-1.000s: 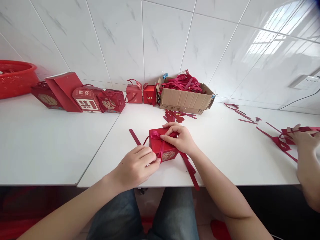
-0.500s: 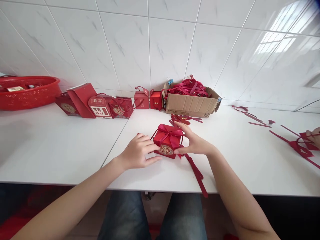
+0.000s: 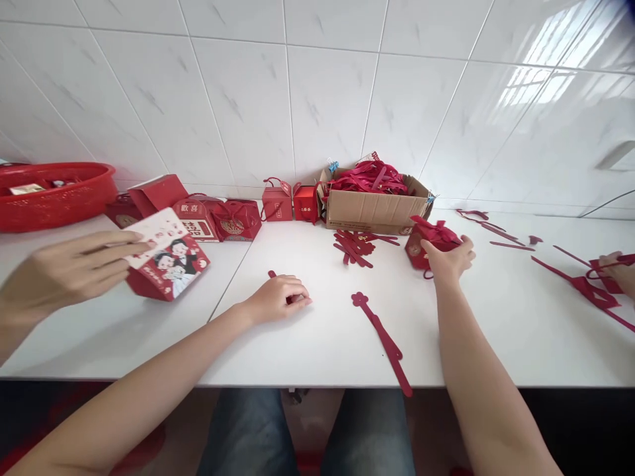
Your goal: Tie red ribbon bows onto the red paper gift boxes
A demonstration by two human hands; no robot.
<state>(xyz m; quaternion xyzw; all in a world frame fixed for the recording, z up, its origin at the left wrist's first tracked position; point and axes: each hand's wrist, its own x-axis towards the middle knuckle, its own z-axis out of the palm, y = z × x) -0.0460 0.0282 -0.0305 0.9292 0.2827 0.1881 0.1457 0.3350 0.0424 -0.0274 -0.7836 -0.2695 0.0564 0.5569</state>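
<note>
On the right, my right hand is closed around a red gift box with a satin bow on top. My left hand rests on the white table, fingers curled. The rounded end of a dark red strip pokes out behind it, and a bit of dark red shows between thumb and fingers. Between my arms lies a set of flat red strips with a flower-shaped end. Behind them is a pile of red strips and tags.
From the left, another person's hand holds a box with a cartoon couple. A further person's hand works with red pieces at the right. Along the wall stand a red basket, several gift boxes and a ribbon-filled carton.
My right hand has moved the bow-tied box from the middle to the right. My left hand has come away from it and curled. Another person's hand with a box has appeared at left.
</note>
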